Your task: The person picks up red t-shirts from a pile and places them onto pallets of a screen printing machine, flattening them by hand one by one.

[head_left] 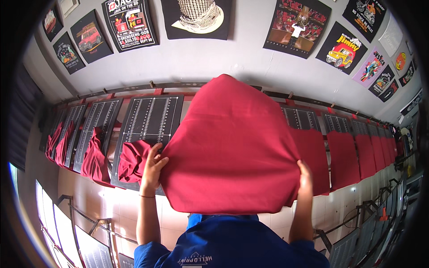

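A large dark red cloth panel [230,147] spreads out in front of me, its far end rising to a rounded peak and its near edge hanging by my waist. It hides the board beneath it. On its left edge my left hand [153,169] is closed, gripping the cloth by the side. My right hand [305,178] holds the opposite edge, its fingertips partly hidden. Just left of my left hand, a crumpled red cloth [133,161] lies on a black board [149,117] marked with white ruler lines.
More ruled black boards [99,117] run in a row to the left, with bunched red cloths [94,156] on them. Flat red panels [343,156] cover boards to the right. A metal rail [178,85] lies behind. Racks [91,223] stand at the lower left and lower right.
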Demonstrator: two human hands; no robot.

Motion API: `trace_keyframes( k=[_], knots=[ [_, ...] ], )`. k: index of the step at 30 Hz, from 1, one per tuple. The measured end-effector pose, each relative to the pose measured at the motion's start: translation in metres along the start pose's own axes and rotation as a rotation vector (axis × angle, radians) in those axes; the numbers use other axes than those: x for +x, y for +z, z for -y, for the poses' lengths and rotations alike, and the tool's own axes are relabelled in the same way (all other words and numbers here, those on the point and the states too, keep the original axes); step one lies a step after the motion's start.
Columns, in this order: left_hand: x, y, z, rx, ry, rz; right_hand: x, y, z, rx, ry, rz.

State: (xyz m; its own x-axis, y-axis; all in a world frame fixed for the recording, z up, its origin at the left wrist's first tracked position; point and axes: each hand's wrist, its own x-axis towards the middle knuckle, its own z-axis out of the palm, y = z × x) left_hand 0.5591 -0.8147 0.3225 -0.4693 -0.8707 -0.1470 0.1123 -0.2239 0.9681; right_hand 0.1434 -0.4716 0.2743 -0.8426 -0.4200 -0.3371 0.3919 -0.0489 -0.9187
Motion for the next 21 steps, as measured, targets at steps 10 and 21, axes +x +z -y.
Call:
trace_keyframes(
  k=[10,21],
  knots=[
    [-0.08,-0.083,0.202,1.076,-0.142,-0.113,-0.042,-0.103,-0.185,-0.208,0.252,0.175],
    [-0.046,-0.063,0.272,-0.205,-0.599,0.129,0.01,-0.041,-0.205,-0.469,0.079,0.345]
  ],
)
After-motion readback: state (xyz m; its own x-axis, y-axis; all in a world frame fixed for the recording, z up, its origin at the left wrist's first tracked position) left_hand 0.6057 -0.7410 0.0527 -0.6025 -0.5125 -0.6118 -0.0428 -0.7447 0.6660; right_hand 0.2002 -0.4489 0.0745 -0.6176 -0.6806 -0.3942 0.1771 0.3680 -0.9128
